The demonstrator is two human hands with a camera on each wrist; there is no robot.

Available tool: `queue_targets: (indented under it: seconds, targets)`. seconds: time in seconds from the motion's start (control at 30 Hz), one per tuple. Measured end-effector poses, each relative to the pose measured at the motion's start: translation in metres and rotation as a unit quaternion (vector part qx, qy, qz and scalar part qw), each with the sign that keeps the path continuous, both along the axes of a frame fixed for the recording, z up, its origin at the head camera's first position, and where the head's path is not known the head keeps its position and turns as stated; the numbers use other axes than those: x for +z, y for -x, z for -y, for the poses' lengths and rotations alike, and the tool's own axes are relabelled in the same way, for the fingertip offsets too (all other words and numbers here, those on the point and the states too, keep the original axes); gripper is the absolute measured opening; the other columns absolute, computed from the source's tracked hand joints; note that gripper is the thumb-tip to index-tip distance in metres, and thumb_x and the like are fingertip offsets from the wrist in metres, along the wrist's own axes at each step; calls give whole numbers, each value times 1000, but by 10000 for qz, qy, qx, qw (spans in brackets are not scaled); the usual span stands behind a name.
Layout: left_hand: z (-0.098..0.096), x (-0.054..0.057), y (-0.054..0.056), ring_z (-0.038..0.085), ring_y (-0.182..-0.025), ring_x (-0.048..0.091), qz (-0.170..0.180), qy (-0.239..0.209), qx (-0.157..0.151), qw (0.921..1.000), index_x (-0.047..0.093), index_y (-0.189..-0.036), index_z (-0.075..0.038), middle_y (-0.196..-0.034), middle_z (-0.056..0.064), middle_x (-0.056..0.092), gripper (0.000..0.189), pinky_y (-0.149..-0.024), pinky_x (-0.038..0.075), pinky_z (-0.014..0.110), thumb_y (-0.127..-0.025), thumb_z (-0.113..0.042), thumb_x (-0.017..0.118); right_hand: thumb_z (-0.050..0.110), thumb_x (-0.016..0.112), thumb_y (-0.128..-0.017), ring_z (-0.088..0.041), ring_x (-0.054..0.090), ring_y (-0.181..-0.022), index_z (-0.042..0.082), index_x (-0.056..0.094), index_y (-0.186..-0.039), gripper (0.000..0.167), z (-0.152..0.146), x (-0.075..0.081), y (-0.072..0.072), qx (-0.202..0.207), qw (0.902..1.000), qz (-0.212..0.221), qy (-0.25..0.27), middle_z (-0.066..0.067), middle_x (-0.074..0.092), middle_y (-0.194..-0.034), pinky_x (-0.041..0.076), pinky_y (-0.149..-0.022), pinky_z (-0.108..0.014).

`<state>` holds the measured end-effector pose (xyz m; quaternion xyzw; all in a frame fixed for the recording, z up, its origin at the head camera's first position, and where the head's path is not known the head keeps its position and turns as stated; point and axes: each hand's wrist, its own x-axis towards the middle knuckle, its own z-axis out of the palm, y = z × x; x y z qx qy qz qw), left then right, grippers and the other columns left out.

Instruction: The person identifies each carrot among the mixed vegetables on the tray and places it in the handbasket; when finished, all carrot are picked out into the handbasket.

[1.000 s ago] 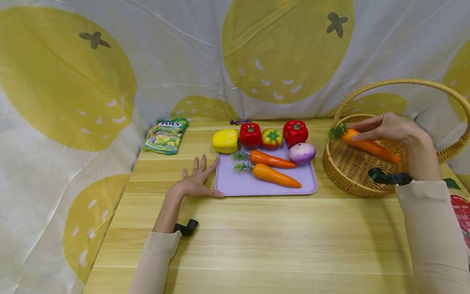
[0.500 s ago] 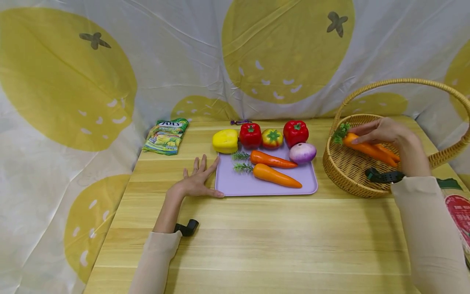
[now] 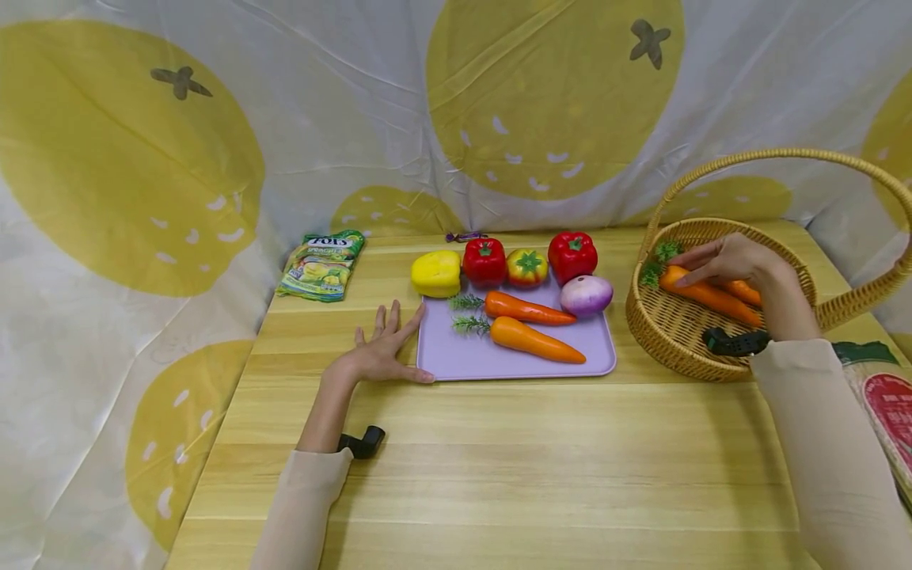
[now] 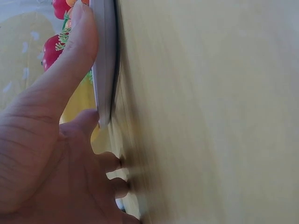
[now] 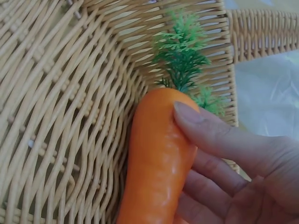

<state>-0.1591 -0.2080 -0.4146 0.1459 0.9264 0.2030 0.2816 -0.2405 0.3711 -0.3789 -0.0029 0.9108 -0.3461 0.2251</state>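
Inside the wicker basket (image 3: 659, 352), my right hand (image 3: 748, 261) pinches an orange carrot (image 3: 712, 301) near its leafy top. In the right wrist view the thumb lies over the carrot (image 5: 156, 154), with the fingers behind it and the basket's woven wall alongside. A second carrot (image 3: 744, 291) lies in the basket, partly hidden by the hand. My left hand (image 3: 381, 356) is spread at the left edge of the lilac tray (image 3: 459, 366), thumb and forefinger touching its rim. Two carrots, the upper carrot (image 3: 527, 309) and the lower carrot (image 3: 537, 340), lie on this tray.
Along the tray's back sit a yellow pepper (image 3: 436, 274), a red pepper (image 3: 484, 263), a red-yellow tomato-like vegetable (image 3: 527, 268), another red pepper (image 3: 572, 256) and a purple onion (image 3: 587, 296). A green packet (image 3: 322, 265) lies left, a labelled bag (image 3: 883, 404) right. The basket handle (image 3: 784, 153) arches overhead.
My right hand has lowered the carrot further into the basket, shifting slightly left, and the second carrot there has come into view. The left hand has stayed at the tray.
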Motion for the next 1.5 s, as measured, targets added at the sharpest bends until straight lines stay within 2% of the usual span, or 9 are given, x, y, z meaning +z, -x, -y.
queue_targets:
  seconds: [0.1, 0.4, 0.53, 0.63, 0.87, 1.1, 1.27, 1.4, 1.5]
  targets:
    - [0, 0, 0, 45, -155, -30, 7, -2, 1, 10000, -7, -167, -31, -168, 21, -30, 125, -114, -15, 82, -82, -63, 79, 31, 84, -89, -28, 61, -125, 6, 69, -135, 55, 0, -1, 0, -37, 10000, -16, 4, -5, 77, -122, 57, -97, -39]
    - [0, 1, 0, 45, -155, -29, -2, 2, -15, 10000, -7, -167, -30, -168, 22, -29, 124, -114, -14, 82, -83, -63, 78, 30, 82, -90, -50, 39, -145, 3, 64, -139, 58, -3, -1, -1, -188, 9993, 88, 314, 0, 72, -132, 37, -115, -66]
    - [0, 2, -1, 45, -155, -30, 3, 4, -9, 10000, -7, -167, -30, -168, 22, -29, 123, -115, -14, 81, -84, -62, 78, 34, 82, -90, -29, 57, -131, 4, 65, -139, 60, -3, -1, -1, -145, 9998, -45, 123, 6, 74, -127, 56, -99, -34]
    - [0, 2, -1, 45, -155, -30, -1, 13, -13, 10000, -7, -167, -30, -168, 22, -29, 123, -115, -14, 81, -83, -62, 79, 37, 82, -90, -23, 58, -126, 5, 65, -139, 61, -3, -1, -1, -104, 9998, -153, -35, 3, 75, -127, 50, -83, -17]
    - [0, 2, 0, 43, -155, -31, -1, 45, -19, 10000, -6, -167, -32, -168, 20, -30, 123, -116, -14, 80, -83, -64, 78, 32, 81, -91, -46, 43, -143, 5, 66, -138, 56, -3, -1, -3, -186, 9995, -100, 226, 2, 74, -129, 39, -114, -61]
    - [0, 1, 0, 44, -155, -31, 15, 1, -4, 10000, -7, -167, -31, -168, 21, -30, 123, -115, -15, 80, -84, -64, 77, 28, 80, -92, -49, 38, -145, 2, 63, -140, 56, -5, -1, -4, -64, 9993, -67, 372, -10, 68, -138, 30, -117, -68]
    - [0, 2, -1, 44, -155, -31, 14, -8, -6, 10000, -7, -167, -31, -168, 21, -30, 123, -115, -15, 80, -84, -63, 78, 29, 82, -91, -19, 60, -122, 0, 62, -140, 60, -4, 0, -4, -45, 9996, -198, 203, -3, 76, -124, 34, -115, -67]
    - [0, 2, -1, 44, -155, -30, 5, 4, -5, 10000, -6, -167, -31, -169, 21, -30, 123, -115, -15, 81, -83, -63, 78, 30, 85, -88, 13, 53, -93, 1, 65, -137, 60, -2, 1, -4, -111, 9995, -264, 98, 2, 79, -117, 36, -114, -66]
    - [0, 2, -2, 45, -155, -30, -4, -7, 2, 10000, -6, -167, -31, -169, 21, -29, 124, -115, -14, 81, -82, -63, 79, 30, 85, -88, 0, 59, -104, 1, 66, -137, 59, -2, 0, -4, -145, 9995, -246, 128, 2, 80, -114, 35, -115, -67]
